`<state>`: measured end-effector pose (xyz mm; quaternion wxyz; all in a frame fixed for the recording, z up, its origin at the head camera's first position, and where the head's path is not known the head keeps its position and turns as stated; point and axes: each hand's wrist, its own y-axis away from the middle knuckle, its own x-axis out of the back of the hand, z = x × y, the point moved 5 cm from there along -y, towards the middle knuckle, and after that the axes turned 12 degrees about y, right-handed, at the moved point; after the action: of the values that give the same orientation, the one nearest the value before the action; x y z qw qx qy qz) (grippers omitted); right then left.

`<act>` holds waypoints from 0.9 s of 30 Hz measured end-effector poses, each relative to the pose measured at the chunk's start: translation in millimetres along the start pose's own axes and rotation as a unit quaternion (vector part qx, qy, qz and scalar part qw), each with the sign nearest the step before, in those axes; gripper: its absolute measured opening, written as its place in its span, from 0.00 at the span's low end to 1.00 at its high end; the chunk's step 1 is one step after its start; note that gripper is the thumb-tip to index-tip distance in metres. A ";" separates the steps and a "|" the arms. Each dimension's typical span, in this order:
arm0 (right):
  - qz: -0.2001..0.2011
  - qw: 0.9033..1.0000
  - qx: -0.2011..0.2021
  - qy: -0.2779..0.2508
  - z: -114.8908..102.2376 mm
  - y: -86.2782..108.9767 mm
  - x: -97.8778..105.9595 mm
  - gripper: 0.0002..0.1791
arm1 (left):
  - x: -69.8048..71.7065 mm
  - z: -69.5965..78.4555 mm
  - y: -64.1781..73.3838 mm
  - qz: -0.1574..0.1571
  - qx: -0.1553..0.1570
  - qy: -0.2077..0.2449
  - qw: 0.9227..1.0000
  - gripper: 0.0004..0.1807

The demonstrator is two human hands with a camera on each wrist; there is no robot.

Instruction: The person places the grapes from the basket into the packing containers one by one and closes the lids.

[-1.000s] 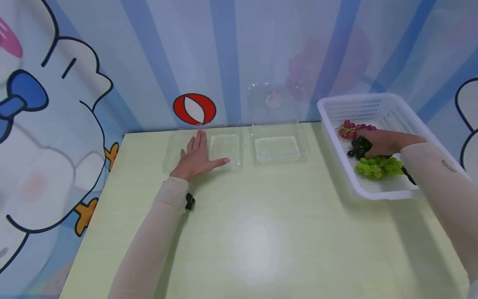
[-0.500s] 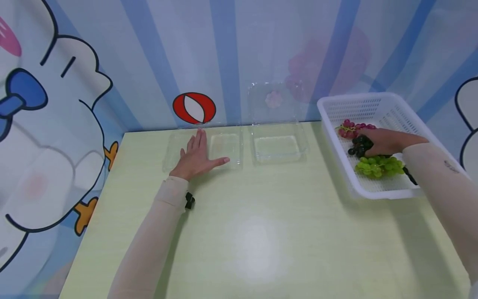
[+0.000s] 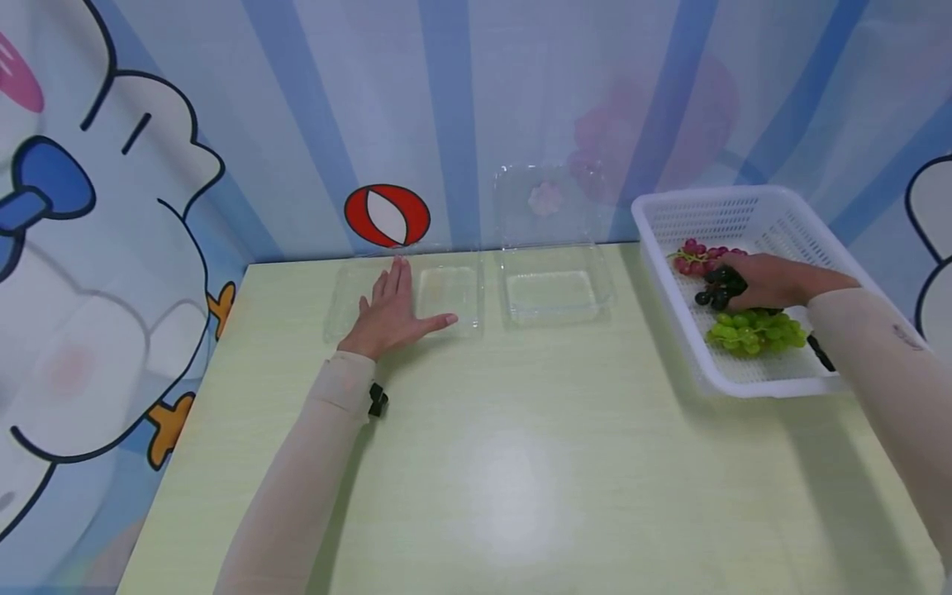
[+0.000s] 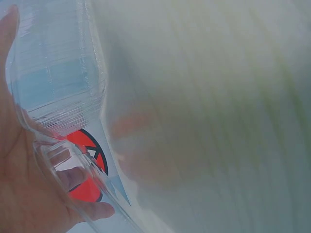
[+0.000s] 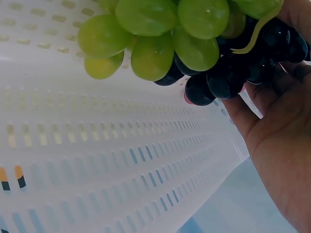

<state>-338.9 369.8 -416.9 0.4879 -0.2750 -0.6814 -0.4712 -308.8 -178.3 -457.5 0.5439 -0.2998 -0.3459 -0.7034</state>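
Note:
In the head view my left hand point(image 3: 394, 318) lies with straight, spread fingers over a clear plastic clamshell box point(image 3: 449, 293), palm down. The left wrist view shows its palm against the clear plastic point(image 4: 53, 82). Inside a white perforated basket point(image 3: 714, 388) at the right, my right hand point(image 3: 777, 281) grips a bunch of black grapes point(image 3: 720, 289). Fingers and thumb come round the black grapes point(image 5: 228, 80) in the right wrist view. Green grapes point(image 3: 754, 333) lie on the near side of that hand, red grapes point(image 3: 693, 258) on the far side.
A second clear clamshell box point(image 3: 554, 293) stands between the left box and the basket, its lid point(image 3: 546, 194) raised against the patterned backdrop point(image 3: 506, 91). The pale table point(image 3: 513, 463) stretches in front of them.
The right hand has shifted slightly to the right, and the black grapes have moved with it. My left hand and both boxes stay where they were.

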 end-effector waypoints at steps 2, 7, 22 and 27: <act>0.001 1.000 -0.002 -0.001 0.7 0.2 0.0 0.44 | 0.0 -0.3 -0.2 0.001 0.000 0.001 1.000 0.74; 0.000 1.000 -0.005 -0.003 2.3 0.8 -0.8 0.45 | 0.3 -0.7 -0.1 0.001 -0.001 0.003 1.000 0.74; 0.009 1.000 -0.010 -0.004 0.5 6.5 2.5 0.48 | -0.3 -0.8 0.5 0.000 -0.005 0.002 1.000 0.74; 0.025 1.000 -0.009 -0.005 -1.1 6.3 6.1 0.40 | 0.1 -0.3 0.8 0.002 -0.007 0.005 1.000 0.75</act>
<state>-335.5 370.8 -408.9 0.4936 -0.2987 -0.6726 -0.4634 -308.0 -178.7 -457.5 0.5452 -0.3008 -0.3376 -0.7059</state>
